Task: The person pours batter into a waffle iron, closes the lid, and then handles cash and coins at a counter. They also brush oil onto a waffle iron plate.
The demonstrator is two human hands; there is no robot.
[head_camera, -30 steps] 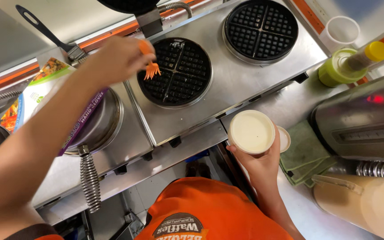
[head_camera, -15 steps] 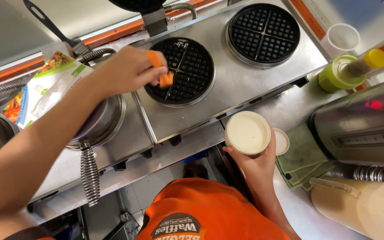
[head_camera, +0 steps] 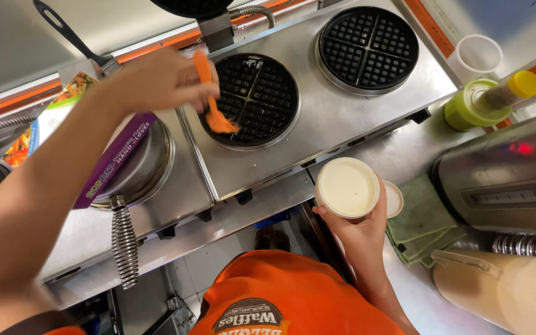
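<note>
The left hand [head_camera: 156,80] has its fingers closed round an orange brush [head_camera: 215,105], whose bristles rest on the near waffle plate [head_camera: 252,99]: the greasing step looks in hand. The right hand [head_camera: 361,226] wraps its fingers round a cup of pale batter [head_camera: 347,186], held level just in front of the machine; pouring it would call for the brush lifted clear first. A purple and white box [head_camera: 110,164] lies on the closed iron at left, beside a colourful packet [head_camera: 63,108]. A yellow-capped bottle [head_camera: 507,93] stands at right
</note>
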